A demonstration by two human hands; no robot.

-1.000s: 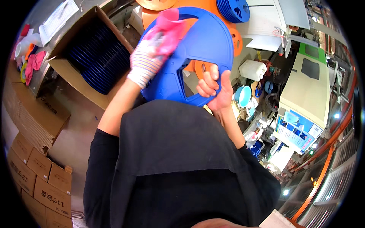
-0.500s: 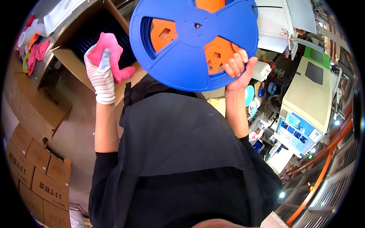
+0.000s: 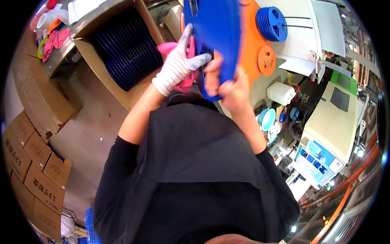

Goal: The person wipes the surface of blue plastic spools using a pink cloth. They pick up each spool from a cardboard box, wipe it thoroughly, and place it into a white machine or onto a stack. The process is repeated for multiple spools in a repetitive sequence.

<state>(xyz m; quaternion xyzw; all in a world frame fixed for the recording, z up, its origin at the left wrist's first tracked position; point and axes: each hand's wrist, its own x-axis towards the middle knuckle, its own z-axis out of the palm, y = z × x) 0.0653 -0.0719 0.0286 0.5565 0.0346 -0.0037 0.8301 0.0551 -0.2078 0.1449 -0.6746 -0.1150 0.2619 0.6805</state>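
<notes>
A large blue plastic reel (image 3: 221, 28) is tilted nearly edge-on in front of me, its right side smeared by motion. My bare right hand (image 3: 232, 86) grips its lower rim, with the fingers curled and blurred. At the reel's left side is my left hand (image 3: 174, 69), in a white striped glove. It holds a pink cloth (image 3: 187, 83), which bunches between the palm and the reel, and the thumb reaches toward the reel's edge. Left of the gloved hand, an opened cardboard box (image 3: 91, 65) holds several dark blue reels (image 3: 130, 53) standing in rows.
Behind the reel is an orange surface (image 3: 250, 49) with an orange disc (image 3: 266, 61) and a stack of small blue wheels (image 3: 271, 24). Flattened cardboard (image 3: 44, 97) and closed cartons (image 3: 34, 171) stand at left. A beige machine (image 3: 333, 110) and turquoise basin (image 3: 267, 118) are at right.
The reel has turned from face-on to nearly edge-on. My left hand has moved right with the pink cloth, from over the box to the reel. My right hand has shifted left.
</notes>
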